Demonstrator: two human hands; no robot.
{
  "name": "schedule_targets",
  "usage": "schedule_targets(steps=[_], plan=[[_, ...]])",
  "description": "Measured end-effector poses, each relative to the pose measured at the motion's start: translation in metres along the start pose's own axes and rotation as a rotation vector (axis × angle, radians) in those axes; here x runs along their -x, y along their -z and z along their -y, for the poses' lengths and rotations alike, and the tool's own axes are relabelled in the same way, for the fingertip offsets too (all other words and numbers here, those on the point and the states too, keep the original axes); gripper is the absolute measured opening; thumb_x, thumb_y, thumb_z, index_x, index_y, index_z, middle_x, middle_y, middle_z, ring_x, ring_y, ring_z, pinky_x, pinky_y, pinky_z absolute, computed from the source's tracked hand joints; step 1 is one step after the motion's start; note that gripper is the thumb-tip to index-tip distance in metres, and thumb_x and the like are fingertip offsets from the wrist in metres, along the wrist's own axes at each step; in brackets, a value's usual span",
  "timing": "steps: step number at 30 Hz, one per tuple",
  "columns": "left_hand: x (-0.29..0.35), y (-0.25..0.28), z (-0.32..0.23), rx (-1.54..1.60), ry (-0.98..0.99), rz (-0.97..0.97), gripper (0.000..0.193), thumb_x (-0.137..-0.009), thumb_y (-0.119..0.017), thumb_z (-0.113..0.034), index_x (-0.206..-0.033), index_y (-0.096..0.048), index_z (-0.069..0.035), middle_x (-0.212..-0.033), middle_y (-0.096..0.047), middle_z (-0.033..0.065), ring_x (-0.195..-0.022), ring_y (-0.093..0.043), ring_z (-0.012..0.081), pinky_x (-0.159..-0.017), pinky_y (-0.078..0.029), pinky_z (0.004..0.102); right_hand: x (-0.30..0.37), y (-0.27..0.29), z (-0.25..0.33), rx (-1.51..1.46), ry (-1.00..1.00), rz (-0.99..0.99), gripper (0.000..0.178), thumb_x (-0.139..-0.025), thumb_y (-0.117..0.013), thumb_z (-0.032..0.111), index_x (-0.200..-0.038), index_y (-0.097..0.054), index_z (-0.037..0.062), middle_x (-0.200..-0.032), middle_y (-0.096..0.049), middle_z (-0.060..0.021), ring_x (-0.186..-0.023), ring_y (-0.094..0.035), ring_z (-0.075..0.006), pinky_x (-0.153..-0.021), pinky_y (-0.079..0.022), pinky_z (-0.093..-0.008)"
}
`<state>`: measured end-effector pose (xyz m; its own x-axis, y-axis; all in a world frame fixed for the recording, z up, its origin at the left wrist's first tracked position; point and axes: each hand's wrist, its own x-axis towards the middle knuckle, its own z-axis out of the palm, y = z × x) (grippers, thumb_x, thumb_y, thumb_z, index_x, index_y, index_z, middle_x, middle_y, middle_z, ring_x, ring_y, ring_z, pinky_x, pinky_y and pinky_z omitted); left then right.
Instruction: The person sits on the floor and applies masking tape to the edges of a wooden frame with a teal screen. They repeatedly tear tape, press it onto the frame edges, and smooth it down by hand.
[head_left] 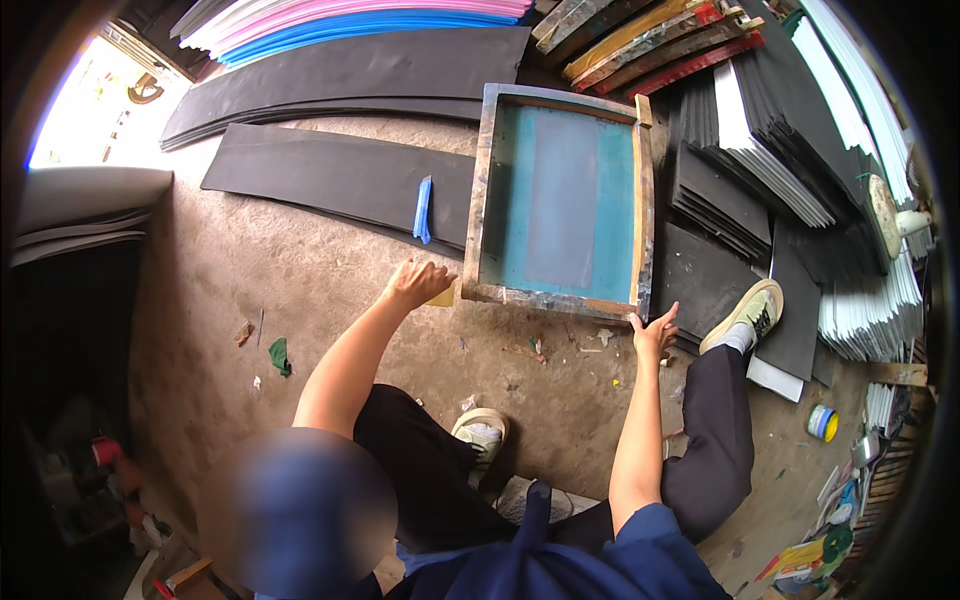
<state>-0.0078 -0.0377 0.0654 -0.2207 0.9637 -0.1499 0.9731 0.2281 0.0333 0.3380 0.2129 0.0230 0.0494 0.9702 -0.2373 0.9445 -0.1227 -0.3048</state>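
A wooden-framed printing screen [478,190] with teal and grey-blue mesh lies in front of me, partly over a dark sheet. My left hand [416,284] is closed beside its near left corner, fingers curled over a yellowish flat piece [441,297] that is mostly hidden. At the near right corner, my right hand [655,332] has its thumb against the frame and its fingers spread apart. A blue strip-like object [423,210] rests on the dark sheet [330,180] left of the screen.
Dark, pink and blue sheets [380,22] are stacked at the back. More wooden frames [650,45] and stacked sheets [770,150] stand at the right. A yellow-and-blue tub [823,423] lies right of my leg. Scraps litter the concrete floor [230,270]. A blurred dark blue shape [310,510] covers the lower left.
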Motion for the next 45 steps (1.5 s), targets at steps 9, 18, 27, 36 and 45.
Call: schedule_targets(steps=[9,18,27,36,45], plan=[[-0.002,-0.055,0.015,0.027,0.002,-0.055,0.040,-0.091,-0.045,-0.041,-0.079,-0.059,-0.005,-0.070,-0.062,0.0132,-0.065,-0.063,0.0295,-0.075,-0.046,0.0477,0.054,-0.007,0.045,0.019,0.354,-0.402,0.074,-0.078,-0.065,0.007,-0.139,-0.025,0.0167,-0.121,-0.037,-0.0158,-0.111,-0.037,-0.0313,-0.086,-0.033,-0.0488],[0.002,-0.038,0.012,0.180,0.075,-0.022,0.032,-0.092,-0.046,-0.034,-0.080,-0.059,-0.008,-0.074,-0.059,0.0052,-0.078,-0.060,0.0206,-0.074,-0.044,0.0391,0.183,-0.100,0.136,0.174,1.227,-0.030,0.079,-0.078,-0.065,0.035,-0.142,-0.023,0.0149,-0.141,-0.024,-0.0120,-0.129,-0.025,-0.0286,-0.108,-0.017,-0.0537],[-0.009,-0.029,0.027,0.713,0.619,-0.670,0.028,-0.082,-0.062,-0.025,-0.095,-0.051,-0.002,-0.093,-0.048,0.0134,-0.090,-0.048,0.0280,-0.080,-0.041,0.0376,0.186,-0.079,0.129,-0.080,1.265,0.134,0.031,-0.081,-0.062,0.019,-0.110,-0.056,0.0077,-0.130,-0.036,-0.0157,-0.120,-0.032,-0.0321,-0.100,-0.026,-0.0516],[-0.048,-0.039,0.049,0.710,0.826,-0.639,0.046,-0.069,-0.069,-0.009,-0.108,-0.046,-0.002,-0.099,-0.051,0.0167,-0.093,-0.052,0.0315,-0.079,-0.048,0.0395,0.154,-0.099,0.246,-0.520,1.054,0.215,0.012,-0.088,-0.054,0.012,-0.095,-0.060,0.0042,-0.096,-0.057,-0.0090,-0.093,-0.053,-0.0245,-0.083,-0.043,-0.0339],[-0.012,-0.019,-0.027,1.733,0.354,-0.502,0.021,-0.081,-0.066,-0.013,-0.094,-0.054,-0.001,-0.095,-0.059,0.0064,-0.088,-0.059,0.0150,-0.079,-0.049,0.0310,0.149,-0.088,0.244,-1.159,0.343,0.871,0.025,-0.092,-0.053,0.023,-0.102,-0.053,0.0003,-0.095,-0.063,-0.0087,-0.085,-0.059,-0.0134,-0.077,-0.045,-0.0255]])
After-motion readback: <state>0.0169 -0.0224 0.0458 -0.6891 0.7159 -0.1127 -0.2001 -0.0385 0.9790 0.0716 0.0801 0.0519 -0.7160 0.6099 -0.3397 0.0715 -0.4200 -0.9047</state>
